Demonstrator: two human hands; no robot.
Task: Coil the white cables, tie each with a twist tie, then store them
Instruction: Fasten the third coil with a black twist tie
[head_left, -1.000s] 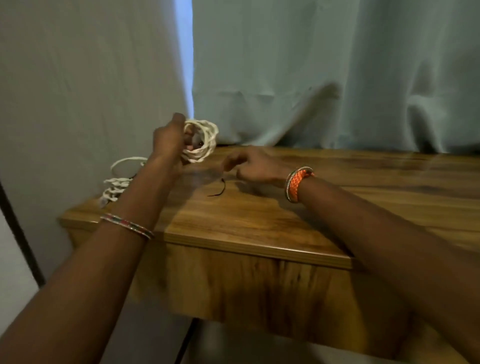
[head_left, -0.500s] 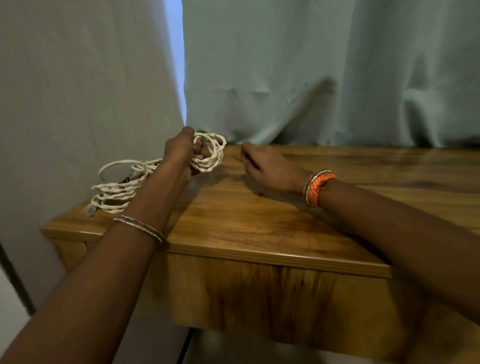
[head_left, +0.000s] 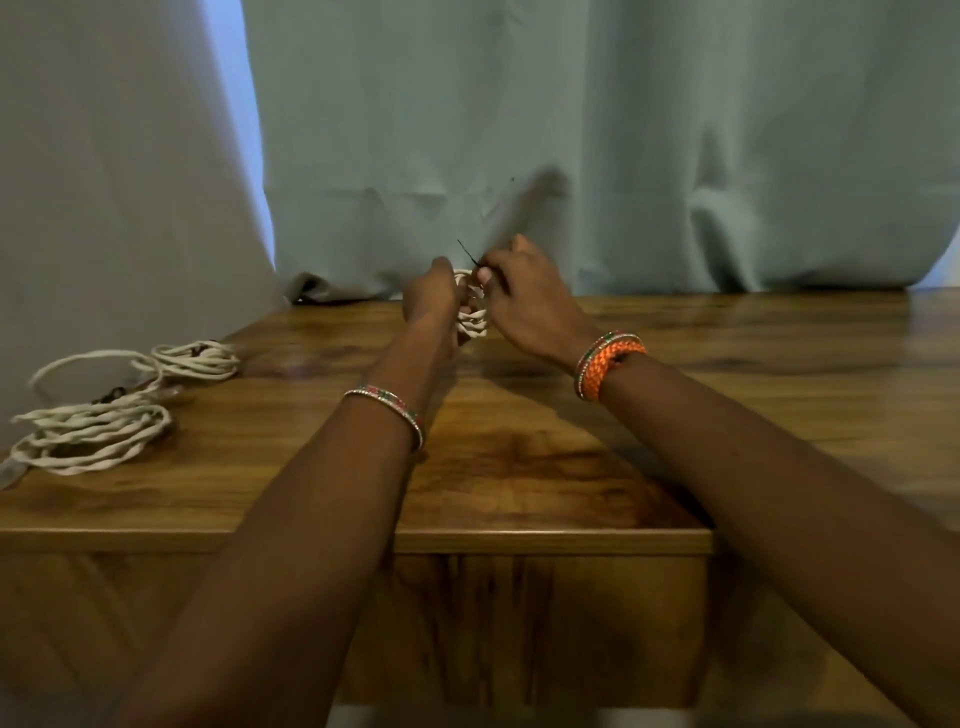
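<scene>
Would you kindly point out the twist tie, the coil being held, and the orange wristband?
twist tie (head_left: 466, 253): head view, on its free black end above the fingers.
held coil (head_left: 474, 323): head view, on its lower loops between the hands.
orange wristband (head_left: 609, 364): head view, on the braided band.

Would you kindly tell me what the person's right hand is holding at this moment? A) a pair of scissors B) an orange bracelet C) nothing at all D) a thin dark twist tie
D: the right hand pinches a thin dark twist tie that sticks up above the coiled white cable, which the left hand grips over the wooden table.
</scene>
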